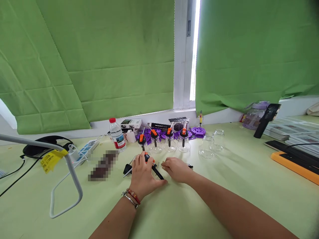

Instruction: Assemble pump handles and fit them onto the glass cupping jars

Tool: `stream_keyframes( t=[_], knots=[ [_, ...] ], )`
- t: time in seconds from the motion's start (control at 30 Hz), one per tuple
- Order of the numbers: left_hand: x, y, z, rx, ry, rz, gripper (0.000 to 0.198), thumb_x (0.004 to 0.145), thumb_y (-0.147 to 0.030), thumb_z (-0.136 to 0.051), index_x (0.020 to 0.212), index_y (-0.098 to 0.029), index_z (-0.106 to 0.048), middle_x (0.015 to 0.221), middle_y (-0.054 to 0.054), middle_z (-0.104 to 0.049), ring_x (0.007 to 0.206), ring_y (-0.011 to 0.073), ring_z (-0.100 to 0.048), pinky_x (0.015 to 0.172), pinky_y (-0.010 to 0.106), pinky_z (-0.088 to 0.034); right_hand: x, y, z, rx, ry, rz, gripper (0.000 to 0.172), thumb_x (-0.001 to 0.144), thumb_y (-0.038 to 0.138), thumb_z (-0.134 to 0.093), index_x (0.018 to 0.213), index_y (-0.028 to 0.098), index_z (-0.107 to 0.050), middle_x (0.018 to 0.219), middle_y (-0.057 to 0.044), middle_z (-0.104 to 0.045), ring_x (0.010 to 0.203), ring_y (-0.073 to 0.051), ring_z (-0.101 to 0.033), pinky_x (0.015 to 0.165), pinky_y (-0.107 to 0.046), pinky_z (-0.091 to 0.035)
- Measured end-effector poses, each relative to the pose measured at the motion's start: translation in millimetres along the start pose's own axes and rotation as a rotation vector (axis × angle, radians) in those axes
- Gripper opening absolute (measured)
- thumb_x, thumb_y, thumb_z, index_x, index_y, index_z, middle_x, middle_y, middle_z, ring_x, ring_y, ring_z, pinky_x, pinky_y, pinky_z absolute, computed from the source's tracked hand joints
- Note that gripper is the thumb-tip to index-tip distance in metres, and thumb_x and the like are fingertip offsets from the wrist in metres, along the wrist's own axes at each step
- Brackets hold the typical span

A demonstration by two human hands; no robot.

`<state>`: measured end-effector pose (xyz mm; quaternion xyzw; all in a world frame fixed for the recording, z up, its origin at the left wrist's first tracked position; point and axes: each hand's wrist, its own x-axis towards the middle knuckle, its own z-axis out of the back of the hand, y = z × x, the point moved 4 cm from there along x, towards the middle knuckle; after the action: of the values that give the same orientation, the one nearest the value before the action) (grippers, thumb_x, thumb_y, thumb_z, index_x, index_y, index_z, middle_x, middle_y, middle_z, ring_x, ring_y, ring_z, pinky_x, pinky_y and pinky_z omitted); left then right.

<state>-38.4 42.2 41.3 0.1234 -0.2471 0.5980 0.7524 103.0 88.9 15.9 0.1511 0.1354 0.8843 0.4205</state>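
My left hand (144, 174), with bracelets at the wrist, is wrapped round a black rod-like part (157, 172) with orange bits at its upper end. Just to its right, my right hand (174, 169) is closed, its thumb and fingers pinched together near a small thin metal piece; what they hold is too small to name. More black and metal parts (127, 168) lie left of my left hand. Behind the hands stand several glass jars (183, 147) with black and orange tops. Two open glass jars (206, 149) are to the right.
A red-capped water bottle (117, 136), boxes (131, 123) and purple parts (198, 132) stand at the back. A power strip (88, 147) and white metal frame (77, 182) are left; an orange-black object (296, 166), stacked trays (281, 129) and a purple-lidded jug (254, 116) are right.
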Motion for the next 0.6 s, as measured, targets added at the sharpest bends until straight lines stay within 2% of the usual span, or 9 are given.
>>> stream_keyframes(
  t=[0.1,0.17,0.23,0.33,0.5,0.6],
  knots=[
    [-2.3,-7.3,-2.3,0.019,0.006,0.006,0.069,0.048,-0.063,-0.072,0.102,-0.021,-0.061,0.129,0.017,-0.043,0.118,0.0396,-0.039,0.094,0.051,-0.036,-3.1,2.4,-7.8,0.338,0.082,-0.106,0.033,0.089,0.034,-0.043,0.07,0.016,-0.064,0.059,0.001,-0.051,0.056,-0.011,-0.043,0.052,-0.022,-0.032],
    [-4.2,-11.5,-4.6,0.036,0.027,0.021,0.07,0.048,-0.064,-0.071,0.101,-0.02,-0.061,0.13,0.018,-0.044,0.117,0.0403,-0.04,0.093,0.052,-0.037,-5.6,0.8,-13.4,0.484,0.154,-0.169,0.026,0.084,0.033,-0.049,0.069,0.016,-0.062,0.054,0.004,-0.045,0.051,-0.009,-0.035,0.048,-0.021,-0.029],
    [-6.2,-14.5,-7.4,0.055,0.06,0.034,0.073,0.048,-0.067,-0.071,0.102,-0.02,-0.061,0.129,0.018,-0.045,0.115,0.0403,-0.042,0.09,0.052,-0.038,-7.5,-2.5,-14.5,0.54,0.211,-0.161,0.018,0.079,0.028,-0.053,0.069,0.016,-0.062,0.053,0.006,-0.043,0.05,-0.008,-0.032,0.046,-0.021,-0.027],
    [-8.4,-17.4,-11.7,0.091,0.113,0.031,0.071,0.054,-0.069,-0.067,0.104,-0.019,-0.061,0.13,0.018,-0.046,0.111,0.0379,-0.047,0.087,0.049,-0.042,-10.6,-10.7,-8.3,0.456,0.326,-0.109,0.012,0.072,0.024,-0.056,0.065,0.017,-0.063,0.052,0.006,-0.043,0.049,-0.008,-0.031,0.045,-0.021,-0.025],
    [-10.2,-18.6,-19.6,0.173,0.237,0.012,0.038,0.079,-0.052,-0.056,0.098,-0.019,-0.063,0.122,0.017,-0.054,0.099,0.0321,-0.057,0.072,0.041,-0.049,-15.7,-26.6,16.3,0.235,0.402,-0.093,0.014,0.068,0.025,-0.059,0.073,0.016,-0.07,0.059,0.003,-0.057,0.054,-0.01,-0.043,0.05,-0.021,-0.032],
    [-10.6,-18.9,-21.3,0.215,0.28,0.003,0.029,0.083,-0.045,-0.054,0.092,-0.019,-0.065,0.114,0.015,-0.058,0.093,0.0303,-0.059,0.069,0.04,-0.049,-19.1,-34.6,25.6,0.176,0.436,-0.078,0.018,0.065,0.02,-0.059,0.076,0.017,-0.073,0.065,0.001,-0.064,0.058,-0.011,-0.05,0.051,-0.02,-0.035]
  ],
)
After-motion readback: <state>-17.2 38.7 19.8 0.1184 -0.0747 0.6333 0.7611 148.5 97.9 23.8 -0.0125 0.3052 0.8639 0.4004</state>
